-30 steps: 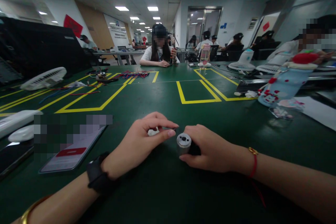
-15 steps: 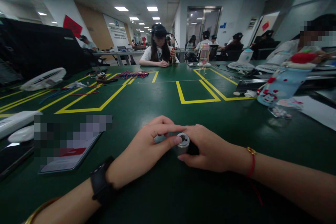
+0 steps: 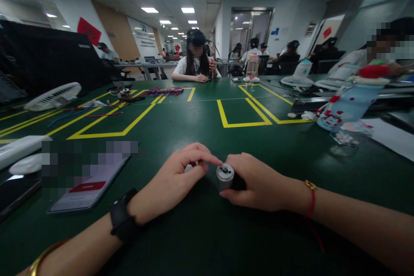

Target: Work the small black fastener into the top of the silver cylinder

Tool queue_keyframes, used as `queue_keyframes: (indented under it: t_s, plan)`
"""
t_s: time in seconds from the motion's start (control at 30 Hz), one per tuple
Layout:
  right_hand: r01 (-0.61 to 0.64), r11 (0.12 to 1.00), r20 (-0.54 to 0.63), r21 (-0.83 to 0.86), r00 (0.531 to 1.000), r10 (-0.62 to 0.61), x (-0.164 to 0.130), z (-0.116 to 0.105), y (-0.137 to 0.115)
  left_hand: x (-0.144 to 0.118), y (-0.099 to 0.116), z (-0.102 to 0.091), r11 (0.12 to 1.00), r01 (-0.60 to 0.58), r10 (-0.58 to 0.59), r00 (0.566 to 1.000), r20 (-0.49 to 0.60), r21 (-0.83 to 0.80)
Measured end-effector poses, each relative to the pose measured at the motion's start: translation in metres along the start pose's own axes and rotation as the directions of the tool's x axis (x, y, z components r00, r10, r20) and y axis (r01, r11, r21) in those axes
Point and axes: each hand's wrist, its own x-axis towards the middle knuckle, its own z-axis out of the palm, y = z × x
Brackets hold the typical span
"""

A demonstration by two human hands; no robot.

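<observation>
Near the middle of the green table, my right hand (image 3: 258,183) is wrapped around a small silver cylindrical motor (image 3: 225,177). Its round end faces up, showing a short central shaft and small dark holes. My left hand (image 3: 181,172) is just left of it, the index finger stretched out to touch the motor's top by the shaft. The thumb and other fingers of that hand curl together around something pale, mostly hidden behind them. The motor's lower part is hidden by my right hand.
A phone (image 3: 93,181) and a white mouse-shaped thing (image 3: 27,164) lie at left. Ahead are yellow tape outlines (image 3: 247,125) and bundled wires (image 3: 164,91). A blue bottle (image 3: 349,105) and white paper (image 3: 393,138) are at right. A person (image 3: 196,60) sits opposite.
My left thumb has come off the motor's top and moved left toward the other fingers. The shaft now shows, with the index fingertip beside it. My right hand keeps its hold.
</observation>
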Motion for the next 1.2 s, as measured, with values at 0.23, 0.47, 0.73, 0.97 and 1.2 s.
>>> queue_keyframes:
  t_s: [0.23,0.47,0.73,0.97,1.2]
  plan:
    - [-0.014,1.000,0.015,0.014,1.000,0.014,0.000,-0.001,-0.001,0.005,-0.018,-0.005,0.985,0.175,-0.174,0.984,-0.037,0.010]
    - [-0.027,0.999,0.033,0.029,0.999,0.026,0.001,-0.002,-0.002,0.006,-0.031,-0.008,0.936,0.322,-0.334,0.939,-0.075,-0.143]
    - [-0.019,0.999,0.024,0.027,1.000,0.018,0.000,-0.002,-0.002,0.007,-0.026,-0.009,0.922,0.349,-0.368,0.925,-0.097,-0.169]
    - [0.001,1.000,0.011,0.018,1.000,-0.001,0.000,-0.001,0.000,0.003,-0.017,-0.004,0.986,0.152,-0.151,0.988,0.021,-0.062]
    - [-0.011,1.000,0.009,-0.013,1.000,0.011,0.000,0.001,0.001,0.000,0.002,0.008,0.999,-0.019,0.019,1.000,0.009,0.037]
